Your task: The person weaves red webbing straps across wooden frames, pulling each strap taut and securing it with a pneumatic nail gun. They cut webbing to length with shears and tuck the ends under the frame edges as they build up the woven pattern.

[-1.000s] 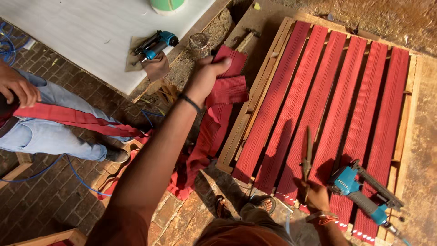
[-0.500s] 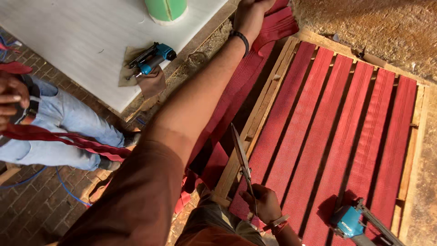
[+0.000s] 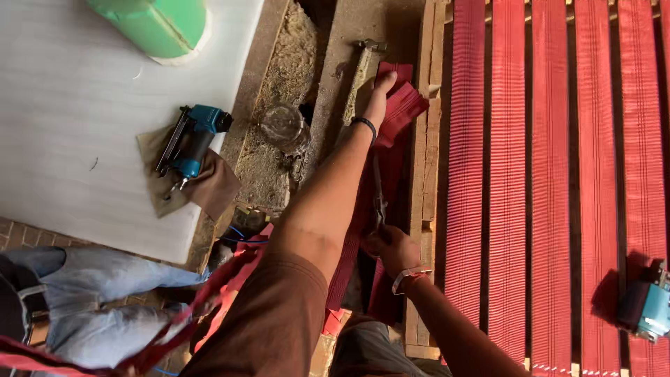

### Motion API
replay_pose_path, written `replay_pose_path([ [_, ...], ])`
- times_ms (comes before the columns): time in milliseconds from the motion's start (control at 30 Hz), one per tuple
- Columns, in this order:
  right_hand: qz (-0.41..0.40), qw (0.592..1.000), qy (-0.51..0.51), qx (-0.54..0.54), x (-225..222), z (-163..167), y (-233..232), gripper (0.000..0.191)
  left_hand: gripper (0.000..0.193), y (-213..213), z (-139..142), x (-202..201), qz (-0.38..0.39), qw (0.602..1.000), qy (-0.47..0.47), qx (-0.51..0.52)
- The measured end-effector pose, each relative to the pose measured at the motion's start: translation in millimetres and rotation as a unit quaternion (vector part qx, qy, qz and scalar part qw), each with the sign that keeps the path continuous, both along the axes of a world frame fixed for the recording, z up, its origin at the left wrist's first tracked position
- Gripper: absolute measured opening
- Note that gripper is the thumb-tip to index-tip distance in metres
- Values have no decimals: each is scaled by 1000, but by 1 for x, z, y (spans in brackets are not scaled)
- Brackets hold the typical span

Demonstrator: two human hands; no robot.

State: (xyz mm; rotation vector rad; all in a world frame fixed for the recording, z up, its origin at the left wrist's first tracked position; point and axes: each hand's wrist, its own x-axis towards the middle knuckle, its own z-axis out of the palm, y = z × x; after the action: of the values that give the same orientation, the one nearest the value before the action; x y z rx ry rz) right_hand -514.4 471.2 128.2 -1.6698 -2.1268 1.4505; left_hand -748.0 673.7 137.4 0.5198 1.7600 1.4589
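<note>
Fingers: left hand is stretched out flat, fingertips pinning the far end of a red webbing strip beside the near rail of the wooden frame; right hand is clenched on scissors, blades pointing up along the strip.
Strip: long axis runs from the person's lap toward the pinned end, parallel to the frame rail and to the webbing bands already stretched across the frame.
Nearer hand: the right hand sits low on the strip, the left well beyond it at the top.
Around them: a hammer lies just beyond the left fingertips; a glass jar rests on the sawdust; a blue staple gun on a brown cloth at the white board's edge; a second blue tool on the bands.
Hidden: the left forearm covers much of the strip; whether the blades are parted cannot be told; a seated co-worker's legs are cut off at lower left.
</note>
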Motion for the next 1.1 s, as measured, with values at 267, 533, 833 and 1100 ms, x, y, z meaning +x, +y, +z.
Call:
replay_pose_path([
  [267,-63,985,146,63,132,10,-10,26,107,-41,-39,39,-7,954,282,-98],
  [533,-169,925,-8,341,428,23,52,44,35,-178,-2,228,-242,897,364,69],
  [833,33,924,-343,167,504,27,114,91,38,-304,-25,465,-428,736,520,69],
  [1100,14,964,-256,76,516,61,26,74,43,-301,-32,536,-449,686,570,53],
])
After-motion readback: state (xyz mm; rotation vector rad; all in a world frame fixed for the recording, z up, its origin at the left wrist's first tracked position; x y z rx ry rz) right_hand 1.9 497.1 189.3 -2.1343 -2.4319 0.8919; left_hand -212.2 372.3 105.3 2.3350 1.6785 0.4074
